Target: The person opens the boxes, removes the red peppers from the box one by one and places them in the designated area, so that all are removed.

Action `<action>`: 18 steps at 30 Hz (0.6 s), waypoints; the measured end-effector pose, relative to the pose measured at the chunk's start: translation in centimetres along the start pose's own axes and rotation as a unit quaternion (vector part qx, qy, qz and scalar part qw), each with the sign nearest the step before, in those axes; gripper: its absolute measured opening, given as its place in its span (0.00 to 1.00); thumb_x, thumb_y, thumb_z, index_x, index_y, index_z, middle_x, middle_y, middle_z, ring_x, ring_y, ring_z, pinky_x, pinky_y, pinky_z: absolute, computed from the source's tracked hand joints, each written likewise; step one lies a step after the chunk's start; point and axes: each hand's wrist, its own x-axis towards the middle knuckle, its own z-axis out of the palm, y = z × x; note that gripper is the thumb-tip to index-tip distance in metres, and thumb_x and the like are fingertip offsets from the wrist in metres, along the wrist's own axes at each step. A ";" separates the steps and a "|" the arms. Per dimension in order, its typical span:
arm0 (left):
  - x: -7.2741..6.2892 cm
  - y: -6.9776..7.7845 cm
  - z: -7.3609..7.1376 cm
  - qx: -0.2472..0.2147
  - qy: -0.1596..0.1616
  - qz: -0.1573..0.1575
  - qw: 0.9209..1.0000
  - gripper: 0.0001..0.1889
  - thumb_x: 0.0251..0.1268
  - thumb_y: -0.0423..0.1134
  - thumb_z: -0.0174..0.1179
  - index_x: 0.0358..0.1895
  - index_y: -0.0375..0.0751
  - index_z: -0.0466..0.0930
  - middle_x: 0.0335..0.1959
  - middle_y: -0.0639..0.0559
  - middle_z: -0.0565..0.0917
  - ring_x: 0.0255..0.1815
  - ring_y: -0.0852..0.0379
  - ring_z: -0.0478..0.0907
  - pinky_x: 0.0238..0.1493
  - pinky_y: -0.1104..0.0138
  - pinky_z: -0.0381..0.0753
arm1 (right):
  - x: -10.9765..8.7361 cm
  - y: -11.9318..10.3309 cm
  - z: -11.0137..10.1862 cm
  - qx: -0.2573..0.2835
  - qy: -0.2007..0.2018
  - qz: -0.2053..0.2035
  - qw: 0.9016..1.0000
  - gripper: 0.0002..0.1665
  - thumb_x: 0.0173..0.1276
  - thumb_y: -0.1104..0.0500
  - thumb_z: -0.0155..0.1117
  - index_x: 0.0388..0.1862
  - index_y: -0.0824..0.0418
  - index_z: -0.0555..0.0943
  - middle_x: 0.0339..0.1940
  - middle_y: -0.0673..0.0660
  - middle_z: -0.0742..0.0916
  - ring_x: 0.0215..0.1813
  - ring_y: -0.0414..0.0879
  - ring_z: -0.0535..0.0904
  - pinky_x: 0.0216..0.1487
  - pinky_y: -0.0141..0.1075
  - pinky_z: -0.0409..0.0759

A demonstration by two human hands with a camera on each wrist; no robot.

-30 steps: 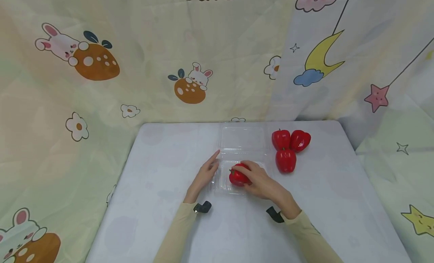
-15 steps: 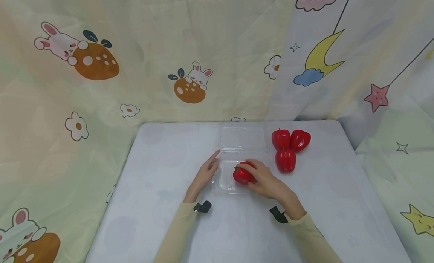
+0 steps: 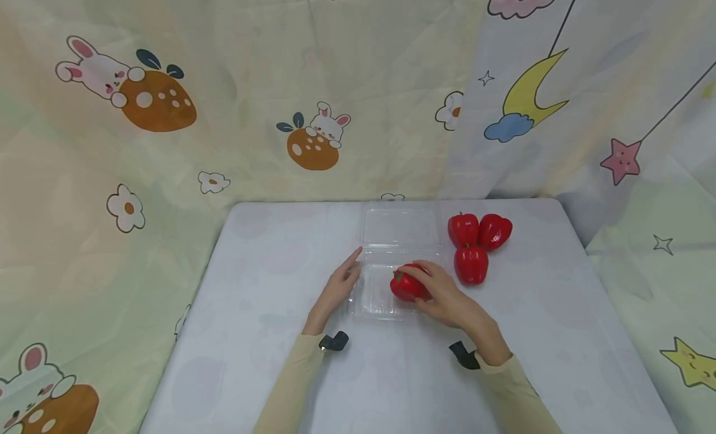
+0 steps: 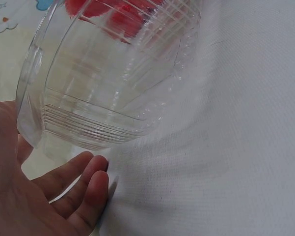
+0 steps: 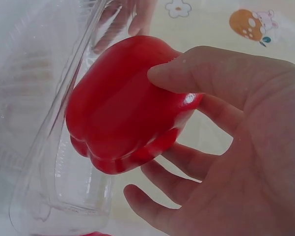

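In the head view my right hand (image 3: pixel 449 302) holds a glossy red bell pepper (image 3: pixel 405 287) with a green stem, over the right part of a clear plastic clamshell container (image 3: pixel 370 300). The right wrist view has the thumb on the side of the pepper (image 5: pixel 122 103) and fingers curled behind it; the clear wall runs beside it. Whether the pepper touches the container floor, I cannot tell. My left hand (image 3: pixel 335 292) lies along the container's left side, fingers extended. In the left wrist view its fingertips are next to the clear wall (image 4: pixel 88 118).
The container's lid (image 3: pixel 399 227) lies folded back toward the rear. Right of it, three more red bell peppers (image 3: pixel 471 264) stand in a cluster on the white-covered table (image 3: pixel 268 253). A printed cloth backdrop (image 3: pixel 235 98) hangs behind the table's far edge.
My right hand has moved the pepper rightward and slightly away from me across the container. The left hand, container and other peppers have stayed put.
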 end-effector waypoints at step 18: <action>0.0 -0.1 0.0 0.003 -0.001 0.005 1.000 0.27 0.80 0.50 0.45 0.77 0.74 0.56 0.75 0.48 0.70 0.66 0.44 0.77 0.65 0.46 0.77 | -1.0 0.5 -1.1 0.014 0.023 -0.003 1.000 0.55 0.44 0.61 0.83 0.73 0.49 0.68 0.68 0.60 0.74 0.70 0.59 0.68 0.52 0.52 0.86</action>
